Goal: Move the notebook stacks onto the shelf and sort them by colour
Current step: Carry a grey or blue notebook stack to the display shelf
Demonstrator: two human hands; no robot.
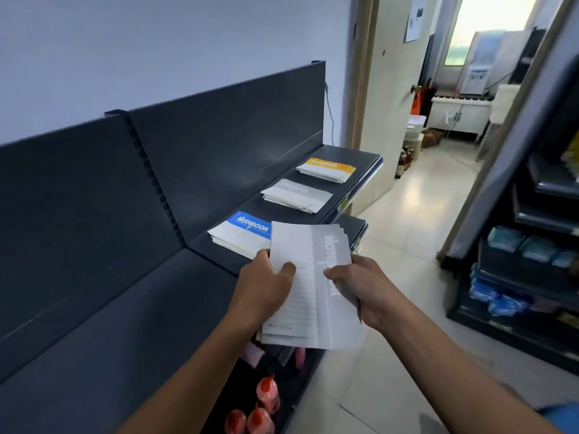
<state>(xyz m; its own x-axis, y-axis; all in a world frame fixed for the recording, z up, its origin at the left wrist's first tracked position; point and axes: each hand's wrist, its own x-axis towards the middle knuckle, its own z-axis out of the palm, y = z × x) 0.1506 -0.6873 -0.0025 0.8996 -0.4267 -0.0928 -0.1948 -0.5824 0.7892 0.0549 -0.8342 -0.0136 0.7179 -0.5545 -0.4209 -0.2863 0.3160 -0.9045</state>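
Notebooks with grey covers (310, 277), a fanned bundle, are held in the air at the near front edge of the dark shelf (125, 308). The left hand (266, 283) grips the bundle's left edge, thumb pressed on the top cover. The right hand (360, 292) pinches its right edge, thumb on the grey title band.

Three piles already lie on the shelf, in a row running from near to far and set apart from one another: a blue-banded stack (244, 233) just beyond the bundle, a grey stack (297, 195) in the middle, and a yellow-banded stack (326, 169) farthest. Each seems to hold one colour, so the sorting looks largely done. The held bundle is not yet set down; it most likely belongs on the grey stack. Whether more notebooks wait elsewhere cannot be told.

Red-capped bottles (266, 399) stand on a lower level, near.
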